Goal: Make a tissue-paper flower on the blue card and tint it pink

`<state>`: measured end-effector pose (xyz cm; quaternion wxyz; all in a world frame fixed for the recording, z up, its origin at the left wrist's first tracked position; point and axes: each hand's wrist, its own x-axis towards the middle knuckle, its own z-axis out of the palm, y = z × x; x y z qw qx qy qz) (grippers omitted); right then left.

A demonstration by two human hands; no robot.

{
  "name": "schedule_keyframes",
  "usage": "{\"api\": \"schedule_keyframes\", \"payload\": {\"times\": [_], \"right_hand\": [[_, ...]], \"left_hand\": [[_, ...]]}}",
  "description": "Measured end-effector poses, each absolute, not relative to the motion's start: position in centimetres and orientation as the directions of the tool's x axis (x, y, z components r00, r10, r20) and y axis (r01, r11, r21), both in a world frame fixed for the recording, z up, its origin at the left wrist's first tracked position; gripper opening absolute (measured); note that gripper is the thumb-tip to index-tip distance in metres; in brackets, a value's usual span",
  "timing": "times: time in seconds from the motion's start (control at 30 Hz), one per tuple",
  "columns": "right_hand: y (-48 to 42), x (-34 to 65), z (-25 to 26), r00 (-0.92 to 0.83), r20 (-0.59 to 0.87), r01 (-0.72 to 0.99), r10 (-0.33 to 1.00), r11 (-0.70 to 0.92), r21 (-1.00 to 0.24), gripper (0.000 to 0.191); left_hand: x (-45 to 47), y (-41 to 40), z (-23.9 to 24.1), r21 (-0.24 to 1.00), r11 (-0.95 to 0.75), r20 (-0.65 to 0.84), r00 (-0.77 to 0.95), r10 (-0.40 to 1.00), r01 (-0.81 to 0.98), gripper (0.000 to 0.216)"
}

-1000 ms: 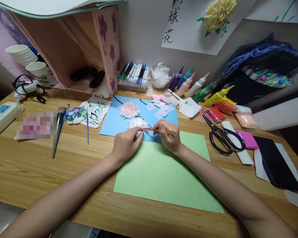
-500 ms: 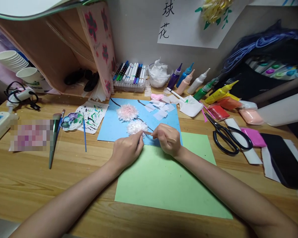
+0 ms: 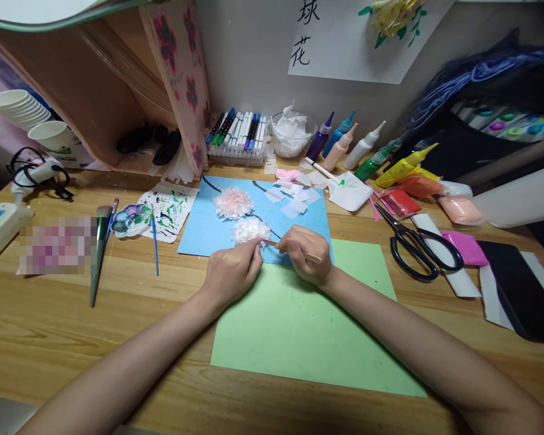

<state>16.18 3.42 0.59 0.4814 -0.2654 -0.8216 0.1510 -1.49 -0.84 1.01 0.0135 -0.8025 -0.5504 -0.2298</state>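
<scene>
Right hand [image 3: 304, 254] is closing its grip around a thin wooden stick [image 3: 315, 258], pencil-style. The tip is pointing into the lower right edge of the white fluffy tissue-paper flower [image 3: 250, 229]. That flower is sitting near the bottom edge of the light blue paper sheet [image 3: 199, 232], just below the pink tissue-paper flower [image 3: 233, 202] on the same sheet. Left hand [image 3: 233, 273] is lying across the blue sheet's bottom edge. Its fingertips are pinching together right where the stick tip is meeting the petals. Can't tell whether a petal or a loose scrap is sitting between them.

My take on doing this bit well: I'd be keeping the stick at a low angle and pressing lightly, since tissue like this is likely tearing at the first hard poke. The left fingers seem to be doing the steadying, so I'd be holding them close to the tip.

The small white tissue squares [image 3: 294, 202] are lying toward the blue sheet's top right. The light green paper sheet [image 3: 299, 326] is lying just below the blue sheet, under both wrists, so I'd be watching for it sliding.
</scene>
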Motion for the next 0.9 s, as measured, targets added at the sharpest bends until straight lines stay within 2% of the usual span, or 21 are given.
{"api": "schedule_keyframes", "payload": {"times": [0.17, 0.27, 0.4, 0.47, 0.63, 0.73, 0.9], "right_hand": [[3.6, 15.8, 0.8, -0.373, 0.655, 0.361, 0.658, 0.753, -0.551, 0.039], [3.6, 15.6, 0.8, -0.293, 0.612, 0.386, 0.735, 0.676, -0.628, 0.041], [3.4, 15.7, 0.5, -0.272, 0.633, 0.332, 0.725, 0.688, -0.645, 0.043], [3.3, 15.9, 0.4, -0.262, 0.653, 0.304, 0.711, 0.703, -0.644, 0.043], [3.2, 16.0, 0.2, -0.241, 0.660, 0.241, 0.712, 0.703, -0.669, 0.043], [3.2, 16.1, 0.3, -0.226, 0.665, 0.227, 0.712, 0.702, -0.675, 0.043], [3.3, 16.1, 0.3, -0.260, 0.650, 0.257, 0.714, 0.700, -0.666, 0.043]], "left_hand": [[-1.5, -1.0, 1.0, 0.280, -0.394, 0.362, 0.284, 0.888, 0.875, 0.026], [-1.7, -1.1, 1.2, 0.376, -0.353, 0.333, 0.231, 0.914, 0.857, 0.026], [-2.7, -0.7, 1.9, 0.611, -0.143, 0.234, -0.006, 0.972, 0.779, 0.029], [-3.4, -0.1, 2.1, 0.666, -0.036, 0.163, -0.098, 0.982, 0.745, 0.031], [-4.4, 1.1, 2.3, 0.620, 0.093, 0.017, -0.132, 0.991, 0.779, 0.029], [-4.3, 1.2, 2.3, 0.569, 0.096, -0.013, -0.108, 0.994, 0.817, 0.027], [-4.3, 1.2, 2.3, 0.567, 0.105, -0.026, -0.110, 0.994, 0.817, 0.026]]}}
